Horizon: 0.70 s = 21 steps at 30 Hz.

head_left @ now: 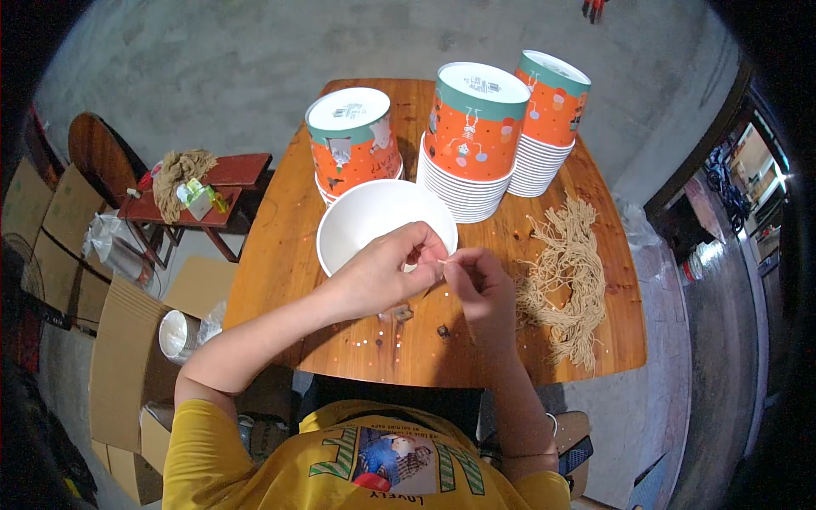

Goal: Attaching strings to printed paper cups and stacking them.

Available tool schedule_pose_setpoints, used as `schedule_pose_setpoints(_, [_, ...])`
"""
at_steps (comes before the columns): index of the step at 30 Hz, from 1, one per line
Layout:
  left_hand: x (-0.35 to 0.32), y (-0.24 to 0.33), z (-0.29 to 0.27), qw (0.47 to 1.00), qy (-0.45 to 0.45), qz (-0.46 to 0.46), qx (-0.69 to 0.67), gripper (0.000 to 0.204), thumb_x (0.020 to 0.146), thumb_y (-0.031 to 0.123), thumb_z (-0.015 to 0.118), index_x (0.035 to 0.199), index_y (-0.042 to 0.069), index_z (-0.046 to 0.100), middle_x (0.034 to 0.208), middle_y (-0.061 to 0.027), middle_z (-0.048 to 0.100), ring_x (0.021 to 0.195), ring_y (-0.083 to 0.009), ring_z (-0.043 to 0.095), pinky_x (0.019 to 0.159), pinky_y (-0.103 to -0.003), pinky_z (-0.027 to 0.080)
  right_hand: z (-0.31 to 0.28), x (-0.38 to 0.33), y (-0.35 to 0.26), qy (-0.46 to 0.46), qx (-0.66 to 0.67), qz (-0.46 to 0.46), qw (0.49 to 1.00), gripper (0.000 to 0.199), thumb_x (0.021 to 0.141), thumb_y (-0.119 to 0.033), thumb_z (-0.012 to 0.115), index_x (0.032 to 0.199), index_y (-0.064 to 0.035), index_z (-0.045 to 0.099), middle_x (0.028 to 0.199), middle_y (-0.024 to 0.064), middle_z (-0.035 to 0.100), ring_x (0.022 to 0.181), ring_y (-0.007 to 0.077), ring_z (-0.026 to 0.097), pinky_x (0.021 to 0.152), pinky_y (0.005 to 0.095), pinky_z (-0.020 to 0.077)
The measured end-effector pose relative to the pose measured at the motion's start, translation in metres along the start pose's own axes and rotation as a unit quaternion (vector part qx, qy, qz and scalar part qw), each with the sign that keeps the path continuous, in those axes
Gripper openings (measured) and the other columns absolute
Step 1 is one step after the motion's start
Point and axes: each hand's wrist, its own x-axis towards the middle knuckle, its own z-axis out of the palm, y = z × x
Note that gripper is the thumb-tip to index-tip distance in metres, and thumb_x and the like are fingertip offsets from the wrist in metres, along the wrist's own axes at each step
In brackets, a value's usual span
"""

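My left hand (387, 265) and my right hand (484, 293) meet over the table, both closed in a pinch, thumbs and forefingers almost touching. A short bit of thin pale cord (444, 261) shows between their fingertips; most of it is hidden by the fingers. Just behind my left hand is a large paper bucket (357, 217), its white inside facing me. My left wrist and fingers overlap its near rim. To the right of my right hand lies a loose bundle of beige cords (565, 285).
Upside-down orange and green paper buckets stand in stacks at the table's back: left (353, 153), middle (472, 140) and right (548, 119). White dots and small dark bits lie along the front of the wooden table (276, 280). A red bench (234, 174) and cardboard boxes (127, 357) are at left.
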Motion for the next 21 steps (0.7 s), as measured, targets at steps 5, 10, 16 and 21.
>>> schedule_pose_setpoints(5, [-0.002,-0.003,-0.001,0.988,0.053,0.068,0.126,0.014,0.088,0.013,0.059,0.089,0.0,0.055,0.079,-0.0116,0.059,0.075,-0.0239,0.059,0.068,-0.033,0.047,0.002,-0.001,-0.003,-0.012,0.008,0.02,1.0,0.005,0.089,-0.007,0.061,0.089,-0.0032,0.058,0.07,-0.003,0.054,0.063,0.0036,0.047,0.056,0.0207,0.0387])
schedule_pose_setpoints(10, [-0.001,-0.008,-0.001,0.984,0.058,0.068,0.152,0.016,0.091,0.017,0.058,0.092,0.002,0.055,0.083,-0.0071,0.06,0.075,-0.0155,0.056,0.068,-0.03,0.046,0.004,-0.002,-0.001,-0.013,0.016,0.006,1.0,0.001,0.091,-0.004,0.058,0.091,-0.0032,0.058,0.073,-0.0077,0.048,0.065,0.0005,0.039,0.058,0.0171,0.0323])
schedule_pose_setpoints(16, [0.001,-0.014,-0.004,0.997,0.039,0.022,0.068,0.017,0.094,0.017,0.053,0.093,0.0,0.052,0.075,-0.0098,0.058,0.067,-0.0165,0.055,0.062,-0.033,0.045,0.002,0.0,0.0,0.001,0.011,-0.009,1.0,0.006,0.087,-0.006,0.062,0.09,-0.003,0.058,0.071,-0.0021,0.055,0.063,0.0042,0.047,0.057,0.021,0.0404])
schedule_pose_setpoints(21, [0.001,-0.011,-0.006,0.998,0.023,0.001,0.067,0.017,0.095,0.018,0.051,0.094,0.001,0.051,0.073,-0.0078,0.055,0.068,-0.0136,0.052,0.062,-0.031,0.044,0.006,-0.003,-0.002,-0.005,-0.03,-0.009,0.999,0.006,0.085,-0.005,0.063,0.088,-0.0043,0.058,0.069,-0.0036,0.052,0.062,0.0036,0.046,0.055,0.0206,0.0389])
